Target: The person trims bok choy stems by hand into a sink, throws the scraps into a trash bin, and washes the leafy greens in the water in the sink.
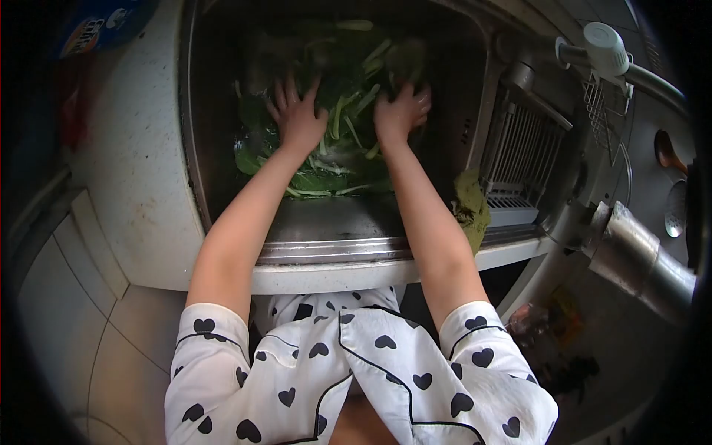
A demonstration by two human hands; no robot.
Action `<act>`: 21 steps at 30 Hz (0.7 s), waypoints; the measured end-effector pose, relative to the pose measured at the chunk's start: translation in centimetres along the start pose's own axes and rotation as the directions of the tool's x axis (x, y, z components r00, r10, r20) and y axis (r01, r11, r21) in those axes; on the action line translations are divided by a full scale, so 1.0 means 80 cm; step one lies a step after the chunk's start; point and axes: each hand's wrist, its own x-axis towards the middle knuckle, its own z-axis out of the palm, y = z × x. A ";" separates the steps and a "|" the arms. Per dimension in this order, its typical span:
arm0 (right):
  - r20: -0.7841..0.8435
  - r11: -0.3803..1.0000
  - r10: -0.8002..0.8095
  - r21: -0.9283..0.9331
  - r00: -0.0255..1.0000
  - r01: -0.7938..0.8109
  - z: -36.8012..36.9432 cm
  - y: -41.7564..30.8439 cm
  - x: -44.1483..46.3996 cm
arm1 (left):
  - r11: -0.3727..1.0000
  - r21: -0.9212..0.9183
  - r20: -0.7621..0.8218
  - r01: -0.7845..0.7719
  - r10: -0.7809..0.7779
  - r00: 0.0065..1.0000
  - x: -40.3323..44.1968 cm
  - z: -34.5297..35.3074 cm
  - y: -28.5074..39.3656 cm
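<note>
Leafy greens (337, 119) with pale green stalks lie in water in a metal sink (326, 219). My left hand (298, 119) rests among the leaves on the left, palm down, its fingers spread apart. On the right side of the pile, my right hand (400, 113) has its fingers curled around some of the greens. Dark leaves and dim light partly hide its fingertips. Both forearms reach over the front rim of the sink.
A green cloth (469, 199) hangs over the sink's right front edge. Beside it stands a slatted rack (523, 152). Farther right are a metal pipe (644, 252), a white fixture (606, 48) and a hanging skimmer (675, 208). A white counter (141, 163) borders the left side.
</note>
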 end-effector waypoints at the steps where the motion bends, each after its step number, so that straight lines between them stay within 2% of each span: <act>1: 0.049 0.988 -0.020 0.155 0.999 0.012 0.003 -0.003 0.005 | 0.995 -0.067 0.010 0.069 -0.068 0.998 0.000 0.001 0.002; 3: 0.134 0.892 -0.073 0.453 0.988 0.004 0.017 -0.011 0.021 | 0.959 -0.194 0.046 0.204 -0.199 0.979 -0.004 0.003 0.007; 4: 0.261 0.831 0.046 0.526 0.964 -0.182 0.021 -0.023 0.028 | 0.954 -0.221 -0.030 0.205 -0.216 0.976 -0.005 -0.009 0.022; 7: 0.454 0.789 -0.054 0.566 0.889 -0.241 0.040 -0.031 0.052 | 0.906 -0.402 -0.056 0.132 -0.168 0.984 -0.004 -0.028 0.043; 8: 0.451 0.652 -0.072 0.696 0.890 -0.299 0.044 -0.034 0.054 | 0.897 -0.415 -0.020 0.155 -0.179 0.984 -0.006 -0.042 0.053; 11: 0.275 0.653 -0.152 0.749 0.949 -0.112 -0.006 -0.042 0.039 | 0.862 -0.504 -0.089 0.058 -0.118 0.989 -0.009 -0.063 0.059; 14: 0.267 0.532 -0.227 0.840 0.937 -0.110 -0.085 -0.042 0.011 | 0.792 -0.604 -0.154 -0.088 -0.007 0.988 -0.005 -0.093 0.068; 17: 0.177 0.451 -0.340 0.893 0.923 -0.005 -0.130 -0.035 -0.012 | 0.732 -0.662 -0.135 -0.163 0.098 0.986 -0.004 -0.136 0.093; 19: 0.159 0.468 -0.416 0.881 0.895 0.061 -0.168 -0.040 -0.026 | 0.706 -0.665 -0.142 -0.246 0.204 0.969 -0.006 -0.163 0.108; 21: 0.190 0.490 -0.432 0.870 0.882 0.052 -0.197 -0.044 -0.035 | 0.665 -0.718 -0.107 -0.205 0.185 0.977 -0.013 -0.180 0.117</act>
